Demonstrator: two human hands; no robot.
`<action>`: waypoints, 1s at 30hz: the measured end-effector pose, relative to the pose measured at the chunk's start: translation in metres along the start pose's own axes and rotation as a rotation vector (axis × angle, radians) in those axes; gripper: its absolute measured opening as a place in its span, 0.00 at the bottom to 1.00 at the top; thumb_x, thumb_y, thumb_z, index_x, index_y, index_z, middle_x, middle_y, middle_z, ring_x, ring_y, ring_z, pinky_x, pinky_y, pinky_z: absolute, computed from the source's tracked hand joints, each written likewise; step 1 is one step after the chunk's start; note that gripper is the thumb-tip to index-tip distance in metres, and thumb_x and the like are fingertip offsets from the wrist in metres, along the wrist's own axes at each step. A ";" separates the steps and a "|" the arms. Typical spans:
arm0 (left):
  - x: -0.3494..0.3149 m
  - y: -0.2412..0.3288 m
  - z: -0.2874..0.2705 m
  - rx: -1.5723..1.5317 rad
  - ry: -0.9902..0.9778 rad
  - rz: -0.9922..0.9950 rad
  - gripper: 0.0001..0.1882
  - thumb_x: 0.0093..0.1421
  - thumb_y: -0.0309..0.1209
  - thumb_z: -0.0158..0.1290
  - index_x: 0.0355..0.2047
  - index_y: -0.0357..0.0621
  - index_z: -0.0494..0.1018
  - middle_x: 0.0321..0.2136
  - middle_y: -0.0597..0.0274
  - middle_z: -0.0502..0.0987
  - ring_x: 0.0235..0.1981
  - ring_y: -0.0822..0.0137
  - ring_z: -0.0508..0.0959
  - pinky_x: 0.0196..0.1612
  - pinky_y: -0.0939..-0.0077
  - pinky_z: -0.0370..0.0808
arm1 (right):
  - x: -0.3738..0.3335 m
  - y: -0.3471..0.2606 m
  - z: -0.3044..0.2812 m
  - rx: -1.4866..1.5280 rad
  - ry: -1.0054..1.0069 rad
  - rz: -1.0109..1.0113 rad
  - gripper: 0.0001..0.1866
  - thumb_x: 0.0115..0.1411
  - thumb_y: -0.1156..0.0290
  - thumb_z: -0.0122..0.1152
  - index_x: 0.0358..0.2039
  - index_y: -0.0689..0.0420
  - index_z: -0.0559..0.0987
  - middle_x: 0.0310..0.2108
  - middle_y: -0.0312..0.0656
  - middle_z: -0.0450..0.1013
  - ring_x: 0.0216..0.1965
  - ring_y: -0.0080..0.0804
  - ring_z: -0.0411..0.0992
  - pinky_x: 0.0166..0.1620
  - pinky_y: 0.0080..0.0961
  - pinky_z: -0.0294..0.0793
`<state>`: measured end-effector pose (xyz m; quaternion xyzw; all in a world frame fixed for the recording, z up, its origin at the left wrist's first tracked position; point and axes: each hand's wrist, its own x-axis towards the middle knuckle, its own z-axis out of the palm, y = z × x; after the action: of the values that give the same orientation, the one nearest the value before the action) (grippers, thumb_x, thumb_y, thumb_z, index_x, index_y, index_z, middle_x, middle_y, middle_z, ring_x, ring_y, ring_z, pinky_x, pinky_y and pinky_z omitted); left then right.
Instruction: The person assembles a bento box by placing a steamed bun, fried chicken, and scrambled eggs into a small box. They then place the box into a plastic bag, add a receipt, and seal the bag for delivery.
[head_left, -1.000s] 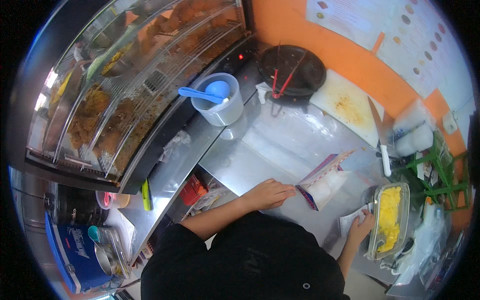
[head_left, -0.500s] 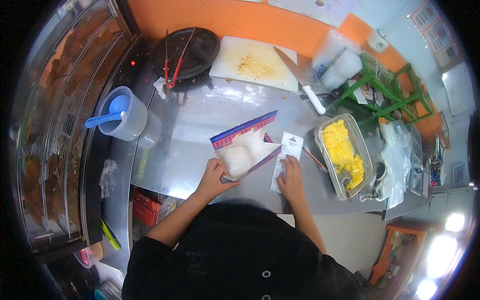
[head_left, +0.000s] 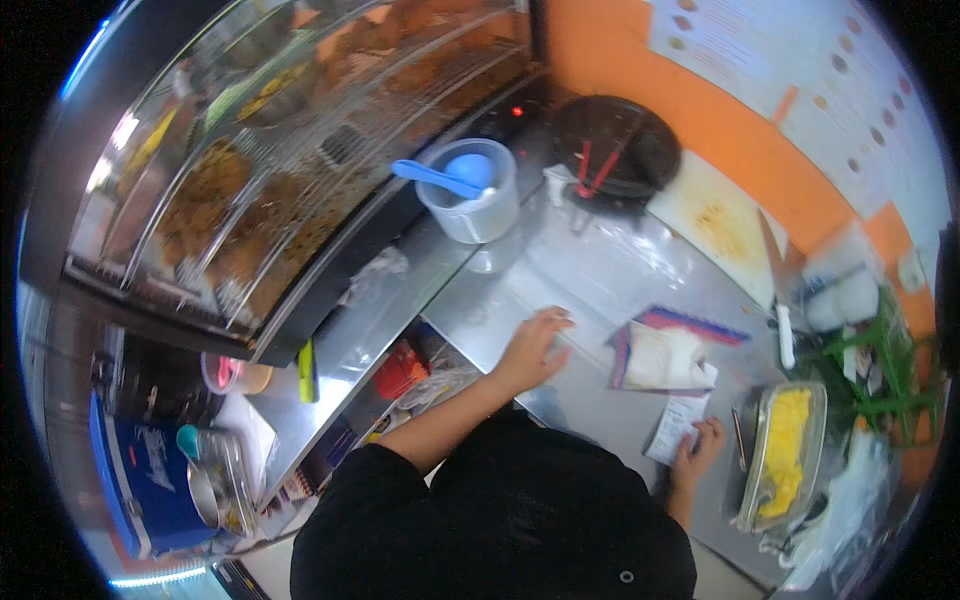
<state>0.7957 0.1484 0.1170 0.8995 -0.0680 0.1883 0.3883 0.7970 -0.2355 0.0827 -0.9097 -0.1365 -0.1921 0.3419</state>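
My left hand (head_left: 537, 350) hovers over the steel counter with its fingers apart and nothing in them, left of the food box. The open cardboard box (head_left: 625, 358) has a blue and red patterned lid and holds a white wrapped bundle (head_left: 665, 357). Partly under the box's near edge lies a printed white paper slip (head_left: 672, 430). At the slip's right side rests my right hand (head_left: 698, 452), fingers loosely spread; whether they press on the paper is hard to make out.
A clear tub (head_left: 468, 222) with a blue scoop stands at the counter's back left, beside a glass food display (head_left: 290, 190). Behind are a dark round pan (head_left: 640, 150) with red tongs, a cutting board (head_left: 720, 225) and a knife (head_left: 780, 300). A container of yellow food (head_left: 788, 440) is at right.
My head view has swung left, showing more of the display case. My left hand has let go of the box and moved left of it. The right hand stays by the slip.
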 end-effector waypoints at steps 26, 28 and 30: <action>-0.010 0.060 -0.092 -0.468 0.272 -0.230 0.11 0.53 0.11 0.49 0.29 0.42 0.69 0.35 0.62 0.69 0.43 0.65 0.76 0.39 0.77 0.69 | 0.080 -0.137 -0.015 0.443 -0.170 -0.152 0.12 0.49 0.75 0.61 0.37 0.58 0.75 0.37 0.46 0.69 0.40 0.38 0.68 0.44 0.32 0.68; -0.004 0.090 -0.077 -0.613 0.087 -0.127 0.14 0.52 0.11 0.46 0.32 0.43 0.73 0.37 0.63 0.72 0.37 0.72 0.75 0.29 0.82 0.66 | 0.085 -0.171 -0.006 0.642 -0.379 -0.106 0.19 0.49 0.76 0.64 0.43 0.58 0.72 0.36 0.44 0.70 0.36 0.33 0.69 0.41 0.29 0.70; -0.001 0.108 -0.069 -0.720 -0.007 -0.120 0.17 0.51 0.09 0.46 0.35 0.43 0.76 0.38 0.62 0.73 0.38 0.72 0.76 0.28 0.82 0.67 | 0.092 -0.194 0.003 0.675 -0.472 -0.056 0.19 0.50 0.77 0.64 0.44 0.58 0.72 0.36 0.43 0.70 0.33 0.32 0.70 0.39 0.28 0.71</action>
<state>0.7460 0.1241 0.2328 0.7081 -0.0784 0.1263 0.6903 0.8054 -0.0812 0.2318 -0.7615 -0.2912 0.0679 0.5751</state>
